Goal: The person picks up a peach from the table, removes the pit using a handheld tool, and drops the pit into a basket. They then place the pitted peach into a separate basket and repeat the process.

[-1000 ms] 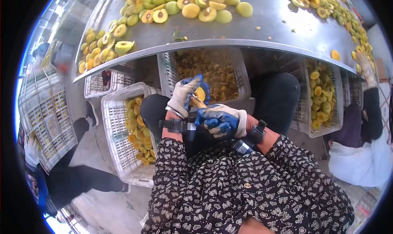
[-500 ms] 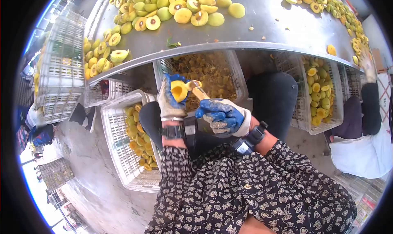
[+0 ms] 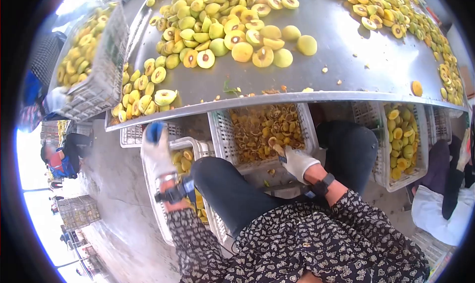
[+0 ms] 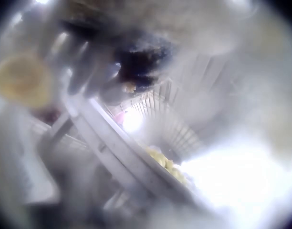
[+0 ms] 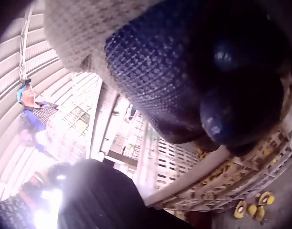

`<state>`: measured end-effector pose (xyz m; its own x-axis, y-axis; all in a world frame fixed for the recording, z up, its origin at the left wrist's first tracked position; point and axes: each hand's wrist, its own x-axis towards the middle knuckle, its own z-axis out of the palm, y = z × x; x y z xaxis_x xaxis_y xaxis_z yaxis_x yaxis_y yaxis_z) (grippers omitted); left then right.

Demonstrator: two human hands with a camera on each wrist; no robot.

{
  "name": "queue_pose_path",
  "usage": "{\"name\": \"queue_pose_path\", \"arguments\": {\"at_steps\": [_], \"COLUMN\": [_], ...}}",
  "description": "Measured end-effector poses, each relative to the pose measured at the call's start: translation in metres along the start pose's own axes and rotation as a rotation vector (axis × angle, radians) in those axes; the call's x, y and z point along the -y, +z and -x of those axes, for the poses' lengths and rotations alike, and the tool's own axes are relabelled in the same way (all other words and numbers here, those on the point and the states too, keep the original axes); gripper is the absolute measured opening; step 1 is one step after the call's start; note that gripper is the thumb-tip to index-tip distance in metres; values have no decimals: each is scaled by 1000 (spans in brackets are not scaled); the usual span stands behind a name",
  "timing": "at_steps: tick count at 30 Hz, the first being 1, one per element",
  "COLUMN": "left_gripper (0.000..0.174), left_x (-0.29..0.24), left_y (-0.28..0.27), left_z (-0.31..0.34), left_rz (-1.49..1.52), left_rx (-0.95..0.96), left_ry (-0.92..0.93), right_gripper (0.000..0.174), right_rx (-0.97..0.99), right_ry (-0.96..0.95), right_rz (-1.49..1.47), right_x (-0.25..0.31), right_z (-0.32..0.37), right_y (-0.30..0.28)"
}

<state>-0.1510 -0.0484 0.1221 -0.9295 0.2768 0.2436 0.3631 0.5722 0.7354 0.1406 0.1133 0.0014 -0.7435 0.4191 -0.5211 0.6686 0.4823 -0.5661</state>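
Observation:
My gloved left hand [image 3: 157,152] is out to the left, over the near rim of a white crate [image 3: 148,184] of peach halves, its fingers loose. In the left wrist view a blurred yellow peach half [image 4: 23,81] shows apart from the dark fingers [image 4: 86,71]. My right hand [image 3: 300,165] grips a pitting tool [image 3: 278,148] by its wooden handle, with a brownish bit at its tip. The tool overlaps the middle crate [image 3: 222,144] of brown and yellow scraps. In the right wrist view the right hand's blue-coated fingers [image 5: 155,71] are curled, hiding most of the tool.
A metal table [image 3: 297,77] bears piles of cut peach halves [image 3: 208,30], with its raised edge ahead of my knees. Another crate [image 3: 391,179] stands at the right beside a seated person. On the left, someone lifts a full crate [image 3: 106,80].
My left hand has moved left, away from the tool, and the peach half has left its grasp. The right hand has carried the tool forward over the scrap crate. My head view has shifted.

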Motion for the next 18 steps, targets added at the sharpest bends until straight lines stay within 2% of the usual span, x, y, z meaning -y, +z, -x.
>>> {"name": "queue_pose_path", "arguments": {"at_steps": [2, 3, 4, 6, 9, 12, 13, 14, 16, 17, 18], "left_gripper": [33, 37, 41, 49, 53, 50, 50, 50, 49, 48, 46], "left_x": [-39, -52, -64, -87, -83, -88, -84, -83, -86, -82, -84], "left_y": [38, 58, 77, 117, 165, 182, 182, 180, 176, 174, 170], "left_z": [-35, -53, -70, -97, -122, -122, -120, -119, -112, -107, -99], "left_rz": [-48, -174, -304, -525, -640, -688, -630, -564, -566, -529, -546], "left_rx": [149, 197, 245, 287, 321, 421, 442, 448, 480, 455, 417], "left_ry": [138, 223, 306, 259, 292, 356, 354, 361, 299, 330, 330], "right_gripper": [33, 37, 41, 41, 42, 42, 34, 34, 34, 34, 34], "right_rx": [24, 143, 142, 190, 247, 218, 154, 133, 140, 218, 193], "right_ry": [-55, 94, 16, 112, 138, 114, 78, 68, -20, 72, 66], "right_rz": [-102, -99, -118, -216, -204, -107, -115, -110, -66, -75, -65], "right_x": [-6, -10, -1, 10, 12, -8, -9, -11, -9, -4, 2], "right_z": [-1, -8, 0, 2, -1, -9, -11, -13, -13, -12, -6], "right_y": [0, 7, -8, -19, -24, 3, 8, 13, 12, 5, -5]}}
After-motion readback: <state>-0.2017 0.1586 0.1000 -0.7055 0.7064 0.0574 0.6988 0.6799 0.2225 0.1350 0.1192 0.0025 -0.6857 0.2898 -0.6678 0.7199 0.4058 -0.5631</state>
